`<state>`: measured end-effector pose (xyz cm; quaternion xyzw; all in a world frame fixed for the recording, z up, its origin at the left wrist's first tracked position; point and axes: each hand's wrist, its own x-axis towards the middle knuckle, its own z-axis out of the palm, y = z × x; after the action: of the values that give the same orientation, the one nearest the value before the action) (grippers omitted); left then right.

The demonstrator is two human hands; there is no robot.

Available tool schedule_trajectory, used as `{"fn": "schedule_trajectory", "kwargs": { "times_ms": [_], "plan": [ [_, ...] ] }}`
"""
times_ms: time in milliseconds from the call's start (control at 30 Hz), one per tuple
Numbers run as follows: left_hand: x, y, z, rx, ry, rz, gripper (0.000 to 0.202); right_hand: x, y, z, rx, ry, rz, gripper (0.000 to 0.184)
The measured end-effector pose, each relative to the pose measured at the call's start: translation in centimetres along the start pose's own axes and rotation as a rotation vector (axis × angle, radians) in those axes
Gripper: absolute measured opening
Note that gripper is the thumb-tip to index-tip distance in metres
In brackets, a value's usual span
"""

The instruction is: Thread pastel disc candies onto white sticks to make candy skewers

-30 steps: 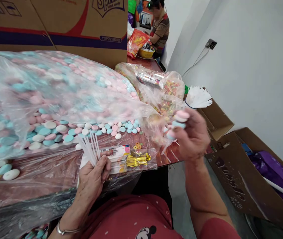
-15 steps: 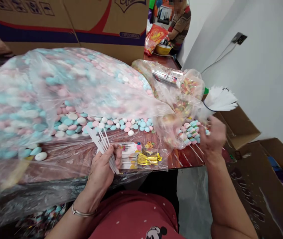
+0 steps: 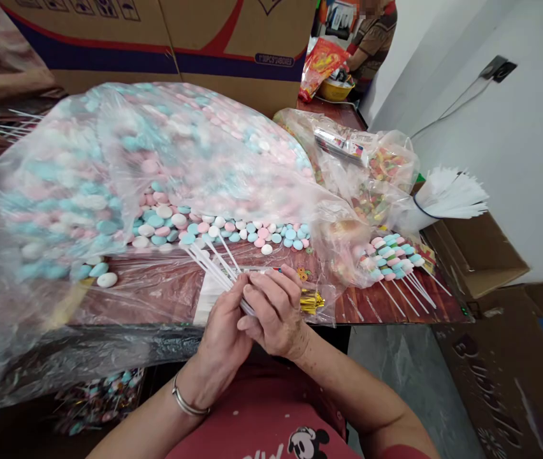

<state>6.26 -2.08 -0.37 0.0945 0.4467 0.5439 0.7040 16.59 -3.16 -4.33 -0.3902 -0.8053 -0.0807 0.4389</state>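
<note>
My left hand (image 3: 226,328) is closed round a bundle of thin white sticks (image 3: 209,264), which fan out up and to the left. Curled against it, my right hand (image 3: 274,309) has its fingers at the lower end of the sticks; its fingertips are partly hidden. Beyond the hands lie loose pink, blue and white candies (image 3: 266,249), spilling from a big clear plastic bag (image 3: 180,153). Several candy skewers (image 3: 398,258) rest on the table to the right. Gold twist ties (image 3: 312,301) show just right of my right hand.
A bag of colourful ring candies (image 3: 381,166) lies behind the skewers, beside a holder full of white sticks (image 3: 453,194). A large cardboard box (image 3: 214,64) stands at the back. Open cartons (image 3: 482,255) are at the right. A person (image 3: 374,38) is at the far end.
My right hand has come away from the candy skewers at the right and joined my left hand at the white sticks. More skewers are now uncovered. The view has shifted slightly.
</note>
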Motion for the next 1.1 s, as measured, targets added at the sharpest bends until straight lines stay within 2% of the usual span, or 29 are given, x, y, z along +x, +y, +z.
{"fn": "schedule_trajectory", "kwargs": {
  "times_ms": [167, 333, 467, 533, 633, 700, 800, 867, 967, 1033, 1100],
  "plan": [
    [0.3, -0.8, -1.0, -0.04, -0.022, 0.016, 0.024, 0.1, 0.0, 0.2, -0.003, -0.008, 0.007, 0.042],
    [0.0, -0.3, -0.6, -0.055, -0.013, -0.026, 0.031, 0.5, -0.2, 0.3, 0.002, -0.039, 0.038, 0.047],
    [0.3, 0.2, -0.7, -0.013, -0.003, 0.106, 0.034, 0.6, 0.8, -0.4, 0.095, -0.088, -0.002, 0.046],
    [0.7, 0.6, -1.3, 0.043, -0.041, 0.173, 0.033, 0.9, 2.0, -1.7, 0.138, -0.172, 0.026, 0.039],
    [1.3, 1.1, -2.4, 0.139, -0.105, 0.194, 0.032, 1.7, 4.9, -4.2, 0.024, -0.29, 0.26, 0.03],
    [1.7, 1.2, -3.1, 0.175, -0.105, 0.187, 0.033, 2.3, 7.0, -5.8, -0.117, -0.495, 0.372, 0.028],
    [2.2, 1.0, -3.5, 0.204, -0.105, 0.15, 0.033, 3.0, 8.9, -6.8, -0.293, -0.818, 0.439, 0.018],
    [2.4, 0.7, -3.6, 0.217, -0.108, 0.12, 0.033, 3.1, 9.4, -6.6, -0.319, -0.929, 0.446, 0.015],
    [2.6, 0.4, -3.6, 0.239, -0.109, 0.093, 0.031, 3.2, 9.4, -5.9, -0.273, -0.958, 0.416, 0.023],
    [2.6, 0.3, -3.6, 0.25, -0.11, 0.091, 0.031, 3.2, 9.6, -5.4, -0.286, -0.906, 0.41, 0.023],
    [2.6, 0.3, -3.6, 0.253, -0.108, 0.096, 0.031, 3.2, 10.1, -5.2, -0.307, -0.799, 0.422, 0.023]
  ]
}}
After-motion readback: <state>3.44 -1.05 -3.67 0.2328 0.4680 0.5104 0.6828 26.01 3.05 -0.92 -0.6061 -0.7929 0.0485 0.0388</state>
